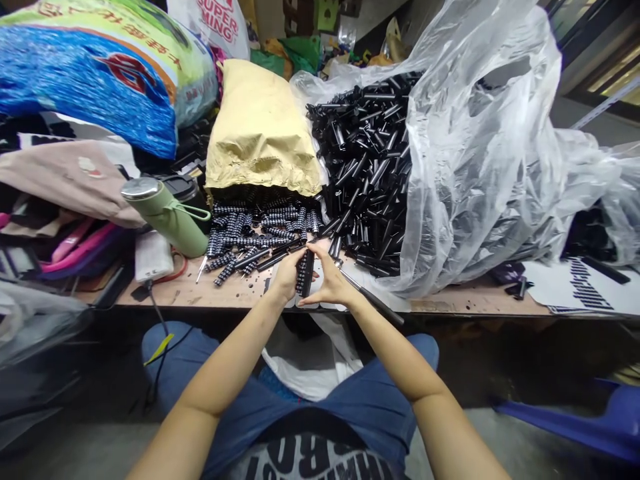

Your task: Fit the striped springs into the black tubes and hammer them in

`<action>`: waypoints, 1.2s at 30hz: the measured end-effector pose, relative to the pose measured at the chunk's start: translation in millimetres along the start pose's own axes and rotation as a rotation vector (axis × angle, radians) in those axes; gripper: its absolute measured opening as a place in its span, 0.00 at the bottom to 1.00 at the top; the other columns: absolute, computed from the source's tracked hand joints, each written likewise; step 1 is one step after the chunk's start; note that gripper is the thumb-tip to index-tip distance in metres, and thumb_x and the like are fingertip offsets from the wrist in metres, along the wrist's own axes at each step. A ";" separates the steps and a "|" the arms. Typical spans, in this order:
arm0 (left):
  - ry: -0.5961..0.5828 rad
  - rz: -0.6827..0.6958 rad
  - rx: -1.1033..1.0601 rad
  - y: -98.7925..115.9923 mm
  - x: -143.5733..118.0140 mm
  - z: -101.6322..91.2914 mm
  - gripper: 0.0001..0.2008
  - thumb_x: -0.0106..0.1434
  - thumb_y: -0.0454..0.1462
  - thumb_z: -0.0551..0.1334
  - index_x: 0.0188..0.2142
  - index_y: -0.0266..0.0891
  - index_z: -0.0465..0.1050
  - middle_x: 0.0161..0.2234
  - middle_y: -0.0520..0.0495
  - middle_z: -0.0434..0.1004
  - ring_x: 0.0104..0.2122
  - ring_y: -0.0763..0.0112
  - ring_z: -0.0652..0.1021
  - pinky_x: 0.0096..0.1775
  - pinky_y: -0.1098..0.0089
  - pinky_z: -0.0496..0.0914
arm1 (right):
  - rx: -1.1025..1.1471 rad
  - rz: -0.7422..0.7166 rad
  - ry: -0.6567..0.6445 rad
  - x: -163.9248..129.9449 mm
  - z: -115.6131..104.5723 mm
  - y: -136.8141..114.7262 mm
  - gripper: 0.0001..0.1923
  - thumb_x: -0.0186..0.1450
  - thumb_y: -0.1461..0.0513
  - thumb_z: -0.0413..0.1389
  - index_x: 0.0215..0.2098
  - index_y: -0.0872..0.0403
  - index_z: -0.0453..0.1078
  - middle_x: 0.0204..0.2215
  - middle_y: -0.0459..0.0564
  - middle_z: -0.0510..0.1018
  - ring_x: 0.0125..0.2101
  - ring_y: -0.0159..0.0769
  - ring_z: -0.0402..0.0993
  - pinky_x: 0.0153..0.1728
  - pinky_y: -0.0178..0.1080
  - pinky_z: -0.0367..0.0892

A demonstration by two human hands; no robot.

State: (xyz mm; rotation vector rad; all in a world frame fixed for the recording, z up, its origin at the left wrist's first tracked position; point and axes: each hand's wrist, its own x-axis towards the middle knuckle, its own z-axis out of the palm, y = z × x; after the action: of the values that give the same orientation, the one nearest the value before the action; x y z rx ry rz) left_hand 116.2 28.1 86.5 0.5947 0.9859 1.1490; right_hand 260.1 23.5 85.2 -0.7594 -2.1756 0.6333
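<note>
Left hand (pixel 286 275) and right hand (pixel 331 279) meet at the table edge (pixel 450 303), both closed around a small upright bundle of black ribbed tubes (pixel 304 272). Loose ribbed tubes (pixel 250 233) lie just behind, spilling from a tan paper bag (pixel 260 130). Green bottle (pixel 167 213) left, clear bag of smooth black tubes (pixel 370 160) right.

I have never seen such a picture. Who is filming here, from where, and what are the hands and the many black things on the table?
There is no machine: a person wears one camera on the head, looking down at their own arms. The left hand and right hand together hold a small black ridged part above the wooden table. Behind it lie more ridged parts spilling from a yellow paper bag. A clear plastic bag holds a heap of black tubes. At the left lies a green bottle.
</note>
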 end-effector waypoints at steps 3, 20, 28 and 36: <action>-0.010 -0.016 -0.038 2.6 -6.9 7.5 0.11 0.62 0.42 0.59 0.35 0.34 0.70 0.21 0.53 0.69 0.15 0.75 0.73 0.19 0.74 0.70 | 0.011 0.035 -0.022 -2.2 2.2 2.9 0.64 0.43 0.46 0.70 0.67 0.54 0.40 0.63 0.63 0.54 0.63 0.50 0.53 0.63 0.51 0.53; -0.151 0.770 1.241 -79.2 3.1 -31.1 0.21 0.64 0.32 0.54 0.56 0.32 0.67 0.43 0.35 0.72 0.45 0.59 0.73 0.50 0.55 0.68 | -0.408 0.369 0.034 -54.0 30.7 22.7 0.44 0.55 0.60 0.60 0.65 0.61 0.45 0.60 0.68 0.59 0.61 0.53 0.55 0.58 0.56 0.56; -0.338 0.909 1.650 -70.1 8.9 -50.7 0.18 0.68 0.32 0.50 0.56 0.37 0.67 0.43 0.36 0.75 0.44 0.58 0.73 0.45 0.55 0.64 | -0.885 0.906 -0.122 -99.9 -36.2 -6.2 0.14 0.71 0.56 0.44 0.39 0.57 0.66 0.31 0.56 0.75 0.33 0.43 0.73 0.33 0.39 0.62; -0.235 0.884 1.808 -80.7 -9.4 -33.7 0.21 0.68 0.31 0.46 0.59 0.34 0.63 0.51 0.34 0.73 0.51 0.56 0.72 0.51 0.54 0.59 | -0.650 0.943 -0.197 -91.0 -25.3 -46.3 0.16 0.73 0.57 0.38 0.36 0.54 0.64 0.23 0.50 0.74 0.24 0.39 0.72 0.26 0.36 0.53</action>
State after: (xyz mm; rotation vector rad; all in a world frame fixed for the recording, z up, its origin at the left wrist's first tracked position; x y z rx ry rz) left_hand 123.9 -10.5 7.8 2.7196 1.4174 0.5171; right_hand 315.3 -66.1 86.6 -2.2045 -2.1185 0.4237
